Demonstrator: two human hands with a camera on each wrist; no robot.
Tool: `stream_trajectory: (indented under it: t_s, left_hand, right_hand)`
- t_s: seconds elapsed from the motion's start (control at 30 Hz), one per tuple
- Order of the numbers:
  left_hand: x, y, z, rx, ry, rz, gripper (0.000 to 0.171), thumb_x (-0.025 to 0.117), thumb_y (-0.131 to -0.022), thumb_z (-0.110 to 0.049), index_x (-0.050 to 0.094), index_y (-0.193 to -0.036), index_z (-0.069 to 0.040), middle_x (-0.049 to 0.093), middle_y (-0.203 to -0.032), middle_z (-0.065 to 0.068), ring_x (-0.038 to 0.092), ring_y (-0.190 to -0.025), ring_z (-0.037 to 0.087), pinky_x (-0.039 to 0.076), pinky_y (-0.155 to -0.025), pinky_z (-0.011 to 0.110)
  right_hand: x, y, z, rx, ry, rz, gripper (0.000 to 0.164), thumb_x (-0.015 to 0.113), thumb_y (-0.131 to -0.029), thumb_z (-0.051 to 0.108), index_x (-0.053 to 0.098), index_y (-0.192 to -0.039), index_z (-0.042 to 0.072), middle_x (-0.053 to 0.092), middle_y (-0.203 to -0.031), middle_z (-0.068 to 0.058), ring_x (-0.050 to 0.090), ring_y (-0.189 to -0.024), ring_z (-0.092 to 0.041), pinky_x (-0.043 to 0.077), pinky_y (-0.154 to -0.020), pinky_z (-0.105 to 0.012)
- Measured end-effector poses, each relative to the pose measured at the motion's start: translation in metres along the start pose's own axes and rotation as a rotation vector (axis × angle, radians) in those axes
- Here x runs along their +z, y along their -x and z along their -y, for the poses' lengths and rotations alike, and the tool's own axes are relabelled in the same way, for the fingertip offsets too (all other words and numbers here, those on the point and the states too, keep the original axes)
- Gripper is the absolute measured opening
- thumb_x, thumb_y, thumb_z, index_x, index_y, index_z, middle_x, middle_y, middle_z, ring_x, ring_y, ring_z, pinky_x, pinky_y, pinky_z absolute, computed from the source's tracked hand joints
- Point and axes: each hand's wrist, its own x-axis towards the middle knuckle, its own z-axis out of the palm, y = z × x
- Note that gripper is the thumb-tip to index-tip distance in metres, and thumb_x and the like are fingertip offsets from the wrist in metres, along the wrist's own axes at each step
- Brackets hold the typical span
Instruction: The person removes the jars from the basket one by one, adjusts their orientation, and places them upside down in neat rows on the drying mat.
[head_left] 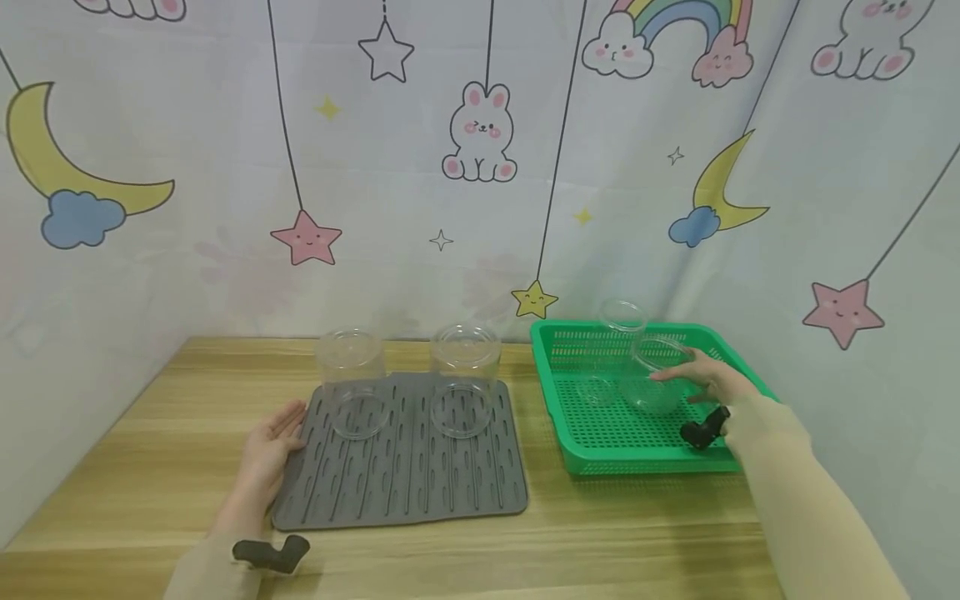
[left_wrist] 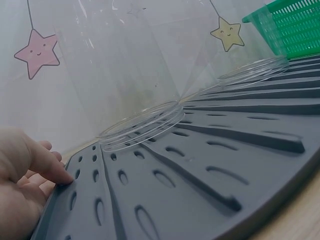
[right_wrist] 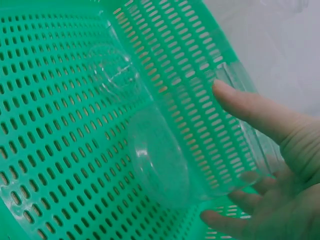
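My right hand grips a clear plastic jar near its rim, thumb on one side and fingers on the other. That jar is inside the green basket, its round bottom low over the slotted floor in the right wrist view. Another clear jar stands beside it. On the grey ribbed mat, two clear jars, one on the left and one on the right, stand with their ringed mouths down. At the mat's left edge rests my left hand, its thumb touching the top surface and its fingers extended alongside.
A wooden table carries the mat and the basket, with a strip of wood between them. Behind and at both sides hangs a white curtain printed with stars, moons and rabbits. Black camera mounts sit on both wrists.
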Motion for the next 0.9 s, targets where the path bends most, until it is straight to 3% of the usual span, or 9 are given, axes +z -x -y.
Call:
stream_trajectory:
  t_s: [0.53, 0.9]
  left_hand:
    - [0.002, 0.003, -0.001, 0.004, -0.005, 0.004, 0.072, 0.032, -0.091, 0.016, 0.006, -0.156, -0.002, 0.005, -0.164, 0.015, 0.009, -0.152, 0.030, 0.015, -0.124, 0.034]
    - [0.001, 0.002, -0.001, 0.008, 0.000, 0.006, 0.073, 0.032, -0.091, 0.015, 0.005, -0.156, -0.002, 0.004, -0.164, 0.015, 0.008, -0.152, 0.030, 0.014, -0.125, 0.034]
  right_hand:
    - [0.001, 0.007, -0.007, -0.066, -0.008, -0.011, 0.114, 0.067, -0.092, 0.029, -0.028, -0.149, 0.004, -0.030, -0.157, -0.021, 0.004, -0.146, -0.052, 0.029, -0.115, -0.063]
    - [-0.007, 0.009, -0.005, -0.047, 0.007, -0.049, 0.117, 0.068, -0.090, 0.036, -0.027, -0.148, -0.001, -0.026, -0.156, -0.029, -0.002, -0.144, -0.055, 0.027, -0.115, -0.065]
